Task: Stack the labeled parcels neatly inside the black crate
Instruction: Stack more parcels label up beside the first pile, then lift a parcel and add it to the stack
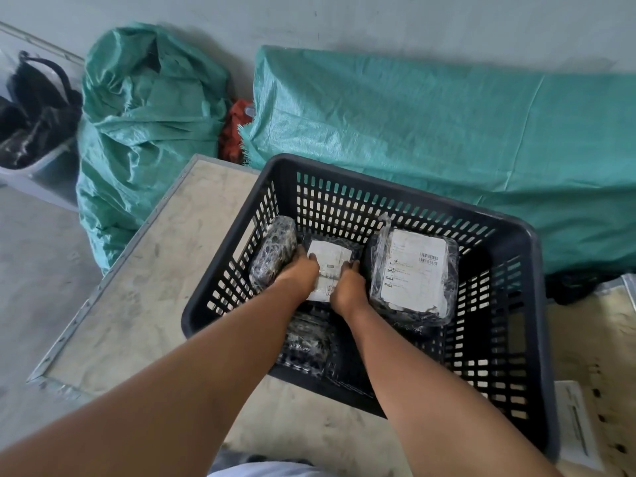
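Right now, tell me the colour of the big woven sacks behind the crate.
Teal green woven plastic sacks, clearest in the head view.

We note a pale grey wall [378,18] above a grey concrete floor [38,256]. Against the wall: a stuffed green woven sack [144,132] and a flat green tarp [447,142]. Metal-edged plywood platform [137,287] in front; even, soft light

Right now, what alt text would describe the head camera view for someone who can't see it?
Two bare hands, left hand and right hand, grip a labeled parcel inside a black crate, between a bubble-wrapped parcel and a large labeled parcel. Green sacks lie behind.
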A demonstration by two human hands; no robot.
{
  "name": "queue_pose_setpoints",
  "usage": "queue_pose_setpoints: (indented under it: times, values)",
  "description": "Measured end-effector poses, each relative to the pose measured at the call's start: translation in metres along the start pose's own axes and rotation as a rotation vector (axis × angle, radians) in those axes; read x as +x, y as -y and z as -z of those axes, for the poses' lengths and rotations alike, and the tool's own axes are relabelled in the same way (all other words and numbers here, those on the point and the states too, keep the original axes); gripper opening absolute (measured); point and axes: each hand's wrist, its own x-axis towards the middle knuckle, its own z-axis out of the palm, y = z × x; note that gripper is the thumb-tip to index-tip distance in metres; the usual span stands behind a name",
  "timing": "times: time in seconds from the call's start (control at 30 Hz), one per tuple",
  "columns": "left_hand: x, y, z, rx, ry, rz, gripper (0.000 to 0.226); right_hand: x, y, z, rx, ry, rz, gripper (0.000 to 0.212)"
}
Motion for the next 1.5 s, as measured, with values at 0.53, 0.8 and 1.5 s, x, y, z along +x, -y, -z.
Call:
queue_pose_setpoints:
  times: [0.53, 0.8, 1.5]
  values:
    - [-0.072, 0.004, 0.136, -0.373, -0.36, -0.465, 0.051, -0.018, -0.008, 0.057, 0.308, -0.13, 0.107, 0.057]
    - [-0.111, 0.054, 0.121, -0.378, -0.307, -0.111, 0.066, -0.034, 0.058, 0.042, 0.355, -0.027, 0.335, 0.07]
    - [-0.109, 0.105, 0.145, -0.537, -0.35, -0.21, 0.075, -0.038, 0.105, -0.022, 0.287, -0.109, 0.464, 0.081]
